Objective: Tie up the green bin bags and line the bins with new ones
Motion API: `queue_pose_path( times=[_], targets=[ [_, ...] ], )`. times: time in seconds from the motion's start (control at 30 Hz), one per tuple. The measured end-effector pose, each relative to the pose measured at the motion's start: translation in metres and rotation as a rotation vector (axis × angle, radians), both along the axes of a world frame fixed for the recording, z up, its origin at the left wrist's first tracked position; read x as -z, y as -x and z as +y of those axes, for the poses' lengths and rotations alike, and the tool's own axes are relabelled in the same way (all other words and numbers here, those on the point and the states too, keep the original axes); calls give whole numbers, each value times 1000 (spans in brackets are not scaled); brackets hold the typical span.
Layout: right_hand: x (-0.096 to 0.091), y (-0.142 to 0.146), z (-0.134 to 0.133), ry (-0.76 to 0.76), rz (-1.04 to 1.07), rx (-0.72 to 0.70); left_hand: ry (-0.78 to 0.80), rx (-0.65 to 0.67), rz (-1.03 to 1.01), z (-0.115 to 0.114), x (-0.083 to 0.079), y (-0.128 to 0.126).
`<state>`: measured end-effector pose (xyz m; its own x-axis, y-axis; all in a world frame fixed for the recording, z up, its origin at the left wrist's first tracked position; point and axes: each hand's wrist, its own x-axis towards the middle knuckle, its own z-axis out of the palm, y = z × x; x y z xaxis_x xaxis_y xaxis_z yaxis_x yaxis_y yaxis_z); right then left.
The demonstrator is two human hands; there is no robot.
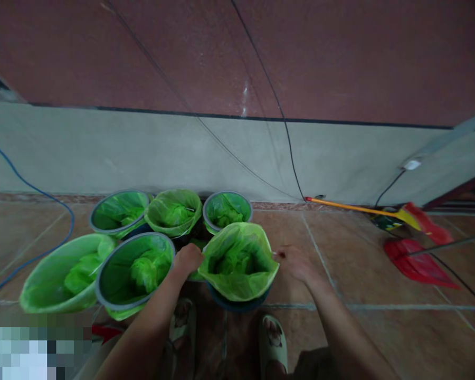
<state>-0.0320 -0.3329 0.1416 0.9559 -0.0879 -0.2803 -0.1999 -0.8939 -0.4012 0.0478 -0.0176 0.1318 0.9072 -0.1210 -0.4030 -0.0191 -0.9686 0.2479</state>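
Note:
A green plastic bag (241,290) lines the front right bin (237,305), its edge folded out over the dark rim. My left hand (190,258) pinches the bag's left edge, and my right hand (295,261) grips its right edge, so the mouth is drawn wide. Crumpled green plastic shows deep inside. Left of my left hand is a grey-rimmed bin (135,309) with a green liner. Behind the held bag stand a second grey-rimmed bin (227,193) and a bin (173,232) with its liner folded outward.
More lined bins stand at the back left (119,232) and far left (35,301). A blue hose (39,187) curves along the left floor. On the right lie a yellow-handled broom (348,206) and a red dustpan (414,266). A black cable (288,140) hangs down the wall.

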Motion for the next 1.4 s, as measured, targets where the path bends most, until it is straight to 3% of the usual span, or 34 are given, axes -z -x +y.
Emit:
queue_pose_path(
  times=[0.13, 0.43, 0.63, 0.7, 0.73, 0.87, 0.9, 0.97, 1.1, 1.4],
  targets=[
    [-8, -2, 5, -79, -32, -7, -14, 6, 2, 1, -3, 3],
    [3, -4, 15, -74, -15, -23, 122, -64, -52, -4, 14, -2],
    [0, -9, 14, -178, -107, 35, 133, -154, -145, -15, -3, -5],
    [-8, -10, 17, -350, -215, 86, 305, -171, -198, -19, -15, -6],
    [-15, -10, 19, -475, -300, 120, 464, -188, -224, -21, -22, -6],
    [-46, -10, 33, -1090, -605, 217, 1306, -158, -235, -29, -55, 1],
    [-52, -10, 37, -1220, -606, 220, 1437, -132, -202, -32, -61, 3],
    [-59, -9, 43, -1407, -524, 216, 1548, -112, -112, -37, -69, 9],
    [-54, -11, 56, -1480, -342, 198, 1489, -132, 25, -48, -65, 15],
    [-38, -17, 78, -1281, -340, -42, 1046, 226, 112, -60, -33, 19]
  ],
)
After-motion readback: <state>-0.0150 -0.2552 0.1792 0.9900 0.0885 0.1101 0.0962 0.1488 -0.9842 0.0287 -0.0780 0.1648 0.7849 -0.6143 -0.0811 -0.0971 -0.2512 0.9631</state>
